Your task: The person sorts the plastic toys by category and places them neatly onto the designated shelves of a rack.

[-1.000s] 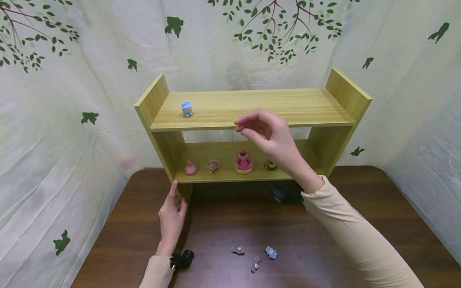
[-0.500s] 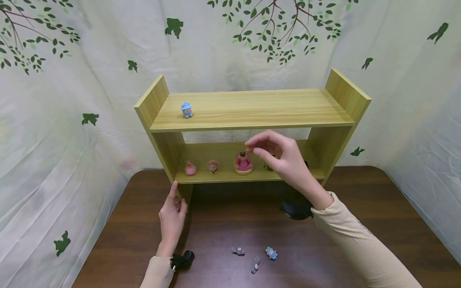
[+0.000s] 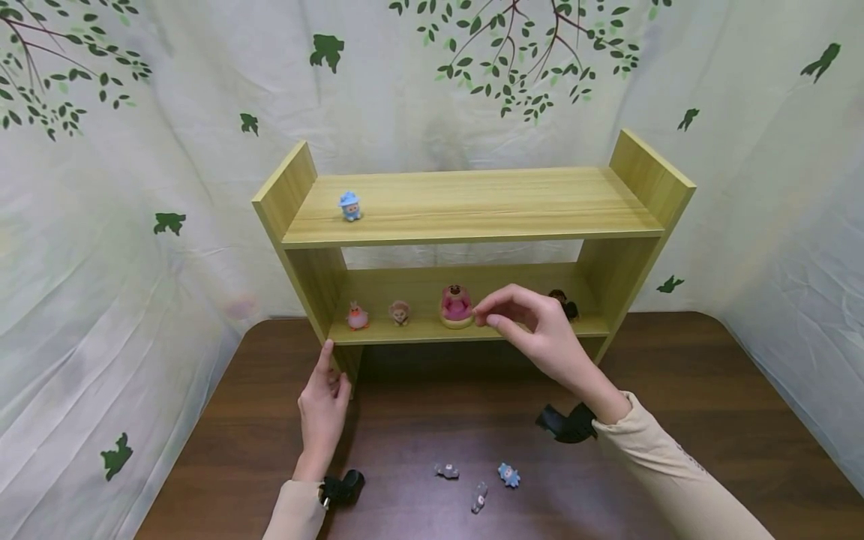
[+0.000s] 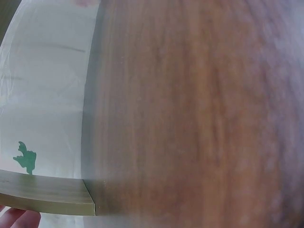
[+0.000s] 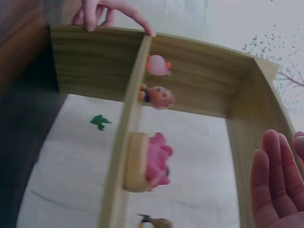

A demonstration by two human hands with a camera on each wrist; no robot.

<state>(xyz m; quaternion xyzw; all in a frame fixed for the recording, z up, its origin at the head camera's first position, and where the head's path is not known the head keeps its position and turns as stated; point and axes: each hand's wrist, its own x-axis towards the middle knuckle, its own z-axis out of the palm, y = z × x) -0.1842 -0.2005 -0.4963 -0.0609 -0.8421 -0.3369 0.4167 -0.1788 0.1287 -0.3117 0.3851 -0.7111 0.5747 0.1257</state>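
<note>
A light wooden two-tier shelf (image 3: pixel 472 206) stands on the table. My left hand (image 3: pixel 322 409) holds its left side panel, the index finger straight against the front corner of the lower board. My right hand (image 3: pixel 536 330) hovers before the lower tier, fingers bent and thumb near the index finger, nothing visible between them. Beside its fingertips sits a pink bear figurine (image 3: pixel 456 307). Left of that stand a small brown-haired figurine (image 3: pixel 400 313) and a pink bird-like figurine (image 3: pixel 357 316). A dark figurine (image 3: pixel 564 304) shows at right. My right hand hides the yellow-and-black figurine's place in the head view.
A blue-hatted figurine (image 3: pixel 350 206) stands on the upper tier at left. On the table lie a blue spiky figurine (image 3: pixel 509 475) and two small grey figurines, one nearer the front (image 3: pixel 479 497). A leaf-printed curtain (image 3: pixel 196 90) hangs behind and at both sides.
My right hand has come down from the upper board's front edge to the lower tier, beside the pink bear figurine. The dark figurine came into view. My left hand has stayed put.
</note>
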